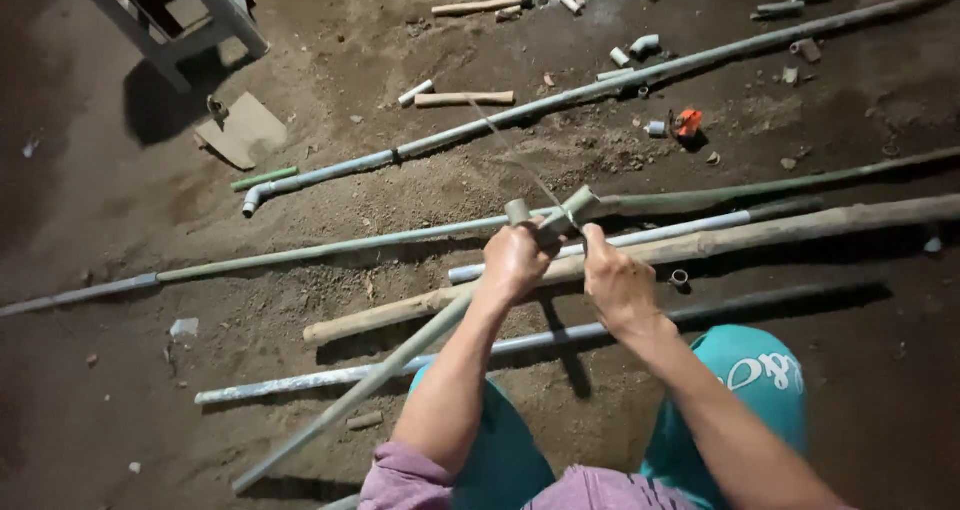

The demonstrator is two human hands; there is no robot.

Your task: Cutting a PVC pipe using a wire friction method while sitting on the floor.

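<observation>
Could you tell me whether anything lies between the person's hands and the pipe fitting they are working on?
Nothing visible does. The left hand already grips the grey pipe just below the tee fitting at its end, and the right hand is closed beside it, its thumb up toward the fitting. A thin strand runs up from there.

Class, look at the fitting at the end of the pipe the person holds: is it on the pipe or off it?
On: the fitting sits on the pipe end, above both hands.
</observation>
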